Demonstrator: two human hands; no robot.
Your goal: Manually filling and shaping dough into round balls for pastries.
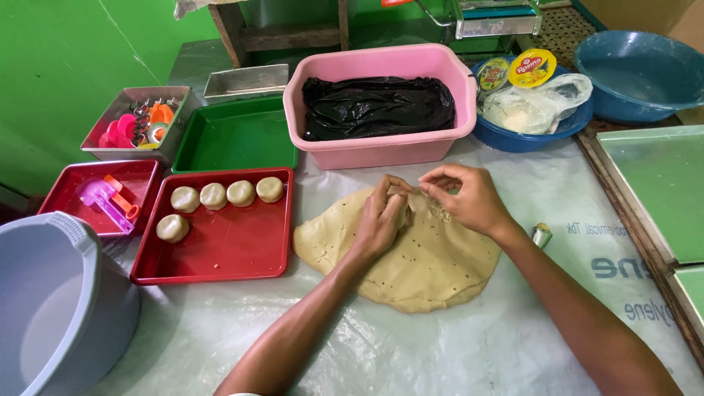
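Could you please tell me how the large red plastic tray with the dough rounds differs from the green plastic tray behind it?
The large red plastic tray holds five pale dough rounds; the green plastic tray holds nothing visible. The red one lies nearer the person, beside the flat sheet of tan dough; the green one sits farther back, beside the pink tub. Both are shallow, rectangular and rest flat on the plastic-covered table.

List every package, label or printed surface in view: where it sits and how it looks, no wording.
Round lid: in the blue basin, yellow with red patch.
Second round lid: beside it, yellow-green.
Clear plastic bag: same basin, crumpled.
Printed plastic sheet: covers the table, translucent, blue lettering at right.
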